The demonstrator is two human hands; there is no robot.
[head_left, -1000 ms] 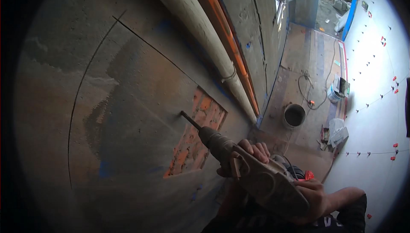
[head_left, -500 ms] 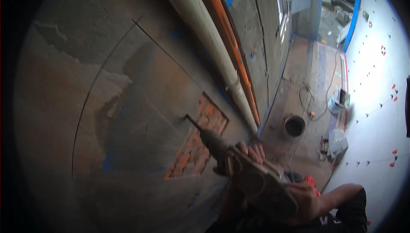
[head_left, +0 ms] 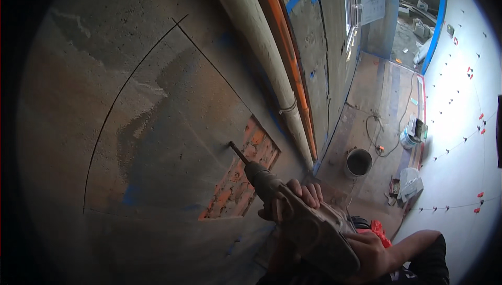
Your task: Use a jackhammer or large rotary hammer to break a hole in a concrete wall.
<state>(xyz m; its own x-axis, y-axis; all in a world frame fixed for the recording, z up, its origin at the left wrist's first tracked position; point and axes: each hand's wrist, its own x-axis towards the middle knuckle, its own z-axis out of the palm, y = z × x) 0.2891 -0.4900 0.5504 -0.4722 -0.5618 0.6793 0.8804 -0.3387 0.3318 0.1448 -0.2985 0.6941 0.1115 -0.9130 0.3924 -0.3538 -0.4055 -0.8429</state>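
two-hand hold on drill, bit at wall

drill [head_left: 308,227] slants up-left, bit [head_left: 239,154] tip at the grey wall [head_left: 172,144], just beside the bare brick patch [head_left: 230,191]; can't tell if touching. left hand [head_left: 306,193]: fingers curled closed round the front body, probably to steady and aim. right hand [head_left: 368,248]: wrapped on the rear, some fingers hidden, likely to push and control. bucket [head_left: 359,162] stands on the floor [head_left: 366,89], well apart, maybe for clearance.
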